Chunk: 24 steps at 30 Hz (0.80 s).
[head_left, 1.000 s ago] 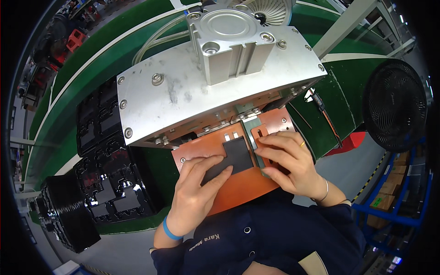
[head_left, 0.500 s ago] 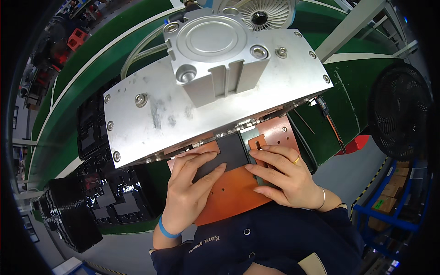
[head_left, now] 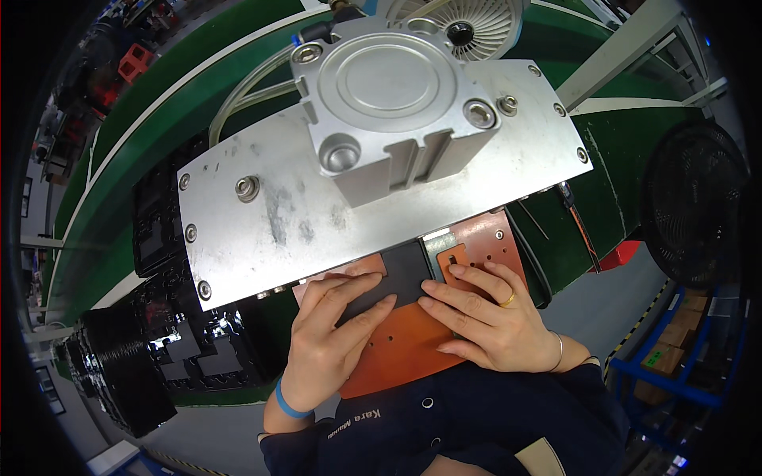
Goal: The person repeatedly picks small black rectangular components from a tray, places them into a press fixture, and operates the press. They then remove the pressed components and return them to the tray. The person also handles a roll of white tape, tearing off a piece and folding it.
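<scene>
A dark grey flat piece (head_left: 403,272) lies on an orange-brown plate (head_left: 405,349) in front of the metal press. My left hand (head_left: 329,325) rests at its left side, thumb and fingertips spread and touching it. From the right, my right hand (head_left: 496,321) lays its stretched fingertips by the piece's right edge and over a small orange slotted block (head_left: 452,260). Both hands are open; what lies under the palms is hidden. Above and beyond the fingers hangs the silver press plate (head_left: 262,214), topped by a square metal cylinder (head_left: 385,87). It hides the far end of the grey piece.
Black moulded trays (head_left: 194,341) stand at the left with a black round stack (head_left: 119,377). An orange-and-black knife-like tool (head_left: 581,226) and a thin rod (head_left: 533,220) lie on the green table (head_left: 611,151). A black fan (head_left: 692,202) stands at right, a white fan (head_left: 460,32) behind.
The press and its plate appear slightly lower and larger in the picture, covering fittings seen beneath the plate before. My right fingers have shifted a little left along the grey piece. My left hand keeps its pose.
</scene>
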Available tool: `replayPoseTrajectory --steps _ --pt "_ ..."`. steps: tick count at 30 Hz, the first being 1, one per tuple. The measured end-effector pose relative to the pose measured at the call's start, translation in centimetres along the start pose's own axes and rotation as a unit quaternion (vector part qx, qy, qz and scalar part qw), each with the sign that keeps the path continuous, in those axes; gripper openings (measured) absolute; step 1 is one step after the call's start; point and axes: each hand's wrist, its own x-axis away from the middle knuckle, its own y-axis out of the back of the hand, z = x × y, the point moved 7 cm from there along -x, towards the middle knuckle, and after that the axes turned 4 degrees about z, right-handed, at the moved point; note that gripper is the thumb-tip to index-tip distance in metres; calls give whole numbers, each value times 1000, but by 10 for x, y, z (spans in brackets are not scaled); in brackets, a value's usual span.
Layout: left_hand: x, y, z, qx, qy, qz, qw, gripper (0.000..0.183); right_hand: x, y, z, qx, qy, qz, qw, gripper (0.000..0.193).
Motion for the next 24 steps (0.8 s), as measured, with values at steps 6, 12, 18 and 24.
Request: replayPoseTrajectory --steps 6,12,18,24 --pt "0 0 1 6 0 -2 1000 39 0 -1 2 20 -6 -6 1000 52" --pt "0 0 1 7 3 1 1000 39 -1 -1 3 29 -1 -14 999 51" --pt "-2 1 -2 -7 -10 -2 1000 38 -1 -2 4 41 4 -22 999 50" --pt "0 0 -3 -10 -13 -3 1000 37 -2 3 4 6 18 -39 999 47"
